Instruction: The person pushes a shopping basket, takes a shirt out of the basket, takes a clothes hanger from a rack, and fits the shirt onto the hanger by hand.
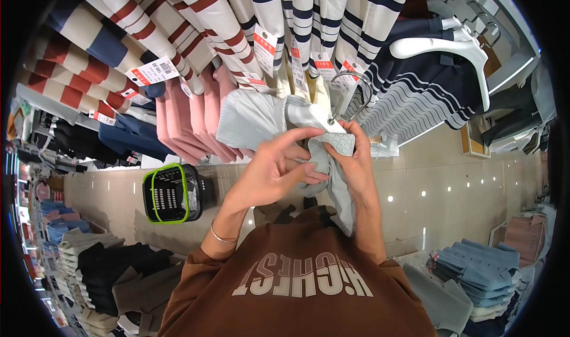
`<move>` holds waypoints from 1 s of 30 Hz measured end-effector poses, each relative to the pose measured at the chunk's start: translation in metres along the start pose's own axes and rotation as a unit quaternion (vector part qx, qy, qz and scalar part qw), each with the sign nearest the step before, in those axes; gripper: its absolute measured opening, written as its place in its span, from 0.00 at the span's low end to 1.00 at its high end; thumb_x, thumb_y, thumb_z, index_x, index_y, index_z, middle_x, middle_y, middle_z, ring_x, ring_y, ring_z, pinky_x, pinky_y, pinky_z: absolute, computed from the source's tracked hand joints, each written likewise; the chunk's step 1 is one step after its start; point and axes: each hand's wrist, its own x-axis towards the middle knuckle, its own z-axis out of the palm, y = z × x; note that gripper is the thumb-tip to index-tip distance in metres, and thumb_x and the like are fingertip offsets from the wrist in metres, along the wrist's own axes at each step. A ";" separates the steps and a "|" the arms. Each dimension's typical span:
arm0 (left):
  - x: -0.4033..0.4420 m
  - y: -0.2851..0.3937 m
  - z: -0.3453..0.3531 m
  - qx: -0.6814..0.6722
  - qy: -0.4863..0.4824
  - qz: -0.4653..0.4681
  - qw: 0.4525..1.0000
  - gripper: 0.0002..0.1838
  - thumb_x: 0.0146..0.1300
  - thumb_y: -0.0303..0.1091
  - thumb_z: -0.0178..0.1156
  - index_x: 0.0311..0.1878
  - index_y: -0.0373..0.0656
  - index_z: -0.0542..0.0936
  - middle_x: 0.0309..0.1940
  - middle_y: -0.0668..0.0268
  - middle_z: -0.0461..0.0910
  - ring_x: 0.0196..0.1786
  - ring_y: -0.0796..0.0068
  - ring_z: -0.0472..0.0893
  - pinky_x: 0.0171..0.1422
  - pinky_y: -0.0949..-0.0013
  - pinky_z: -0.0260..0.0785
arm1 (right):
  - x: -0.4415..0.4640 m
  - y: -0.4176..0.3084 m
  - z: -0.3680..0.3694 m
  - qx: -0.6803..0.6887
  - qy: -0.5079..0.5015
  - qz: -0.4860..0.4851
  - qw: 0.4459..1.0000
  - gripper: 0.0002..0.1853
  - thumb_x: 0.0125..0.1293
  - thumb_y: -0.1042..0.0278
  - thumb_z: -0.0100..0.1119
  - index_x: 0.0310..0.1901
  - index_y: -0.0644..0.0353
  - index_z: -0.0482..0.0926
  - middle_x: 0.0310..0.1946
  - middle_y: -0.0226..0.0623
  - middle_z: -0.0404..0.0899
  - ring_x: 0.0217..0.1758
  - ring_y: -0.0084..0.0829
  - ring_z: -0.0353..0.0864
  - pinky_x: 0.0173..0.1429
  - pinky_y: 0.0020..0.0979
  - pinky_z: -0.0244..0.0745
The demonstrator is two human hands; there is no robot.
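Observation:
In front of my chest is a light grey patterned shirt (252, 122) on a white hanger (312, 116) with a metal hook. My right hand (354, 162) pinches the shirt's edge near the hanger's neck, thumb on top. From the left, my left hand (270, 172) reaches in with bent fingers closed on the same gathered cloth. Part of the shirt hangs down beside my right wrist. The fingertips of my left hand are partly hidden in the folds.
Striped garments (202, 10) with red-and-white price tags (155, 71) hang ahead, beside pink garments (189, 120). An empty-looking white hanger (439, 47) rests at right. A black basket with green handles (172, 193) stands on the floor at left. Folded clothes (475, 271) lie behind at right.

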 end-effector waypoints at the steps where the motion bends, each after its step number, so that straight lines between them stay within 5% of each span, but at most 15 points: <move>1: -0.001 0.000 0.000 0.015 0.002 0.001 1.000 0.28 0.63 0.14 0.51 0.67 0.36 0.64 0.29 0.70 0.70 0.45 0.69 0.84 0.46 0.76 0.77 | 0.000 -0.001 0.000 -0.003 -0.001 -0.001 1.000 0.19 0.53 0.80 0.67 0.44 0.60 0.70 0.38 0.29 0.77 0.42 0.17 0.73 0.46 0.22 0.70; 18: 0.003 -0.013 0.012 0.197 0.097 0.023 0.975 0.28 0.50 0.17 0.59 0.58 0.38 0.72 0.27 0.65 0.73 0.34 0.65 0.87 0.34 0.76 0.75 | 0.000 0.002 -0.004 0.025 -0.041 -0.011 0.999 0.19 0.54 0.81 0.65 0.47 0.61 0.69 0.39 0.30 0.76 0.43 0.17 0.73 0.46 0.21 0.69; 21: 0.004 -0.008 0.015 0.228 0.094 0.016 0.969 0.28 0.53 0.12 0.52 0.61 0.35 0.70 0.23 0.71 0.73 0.36 0.68 0.86 0.38 0.76 0.77 | 0.000 0.004 -0.005 0.031 -0.045 -0.009 0.998 0.20 0.54 0.81 0.64 0.48 0.62 0.69 0.39 0.30 0.76 0.43 0.17 0.72 0.47 0.21 0.69; 27: 0.001 -0.007 0.012 0.078 0.088 0.011 0.993 0.28 0.55 0.15 0.54 0.62 0.37 0.68 0.21 0.70 0.73 0.32 0.71 0.86 0.36 0.75 0.77 | 0.003 0.005 -0.005 0.006 -0.057 -0.016 0.998 0.20 0.54 0.81 0.64 0.48 0.62 0.69 0.40 0.31 0.75 0.44 0.18 0.72 0.48 0.22 0.69; 30: 0.001 -0.003 0.007 -0.038 0.055 0.025 0.997 0.29 0.55 0.12 0.50 0.64 0.30 0.65 0.20 0.73 0.72 0.33 0.66 0.86 0.39 0.65 0.83 | 0.005 0.006 -0.003 -0.010 -0.060 -0.015 0.998 0.19 0.54 0.80 0.65 0.46 0.62 0.70 0.40 0.31 0.75 0.44 0.19 0.72 0.48 0.23 0.69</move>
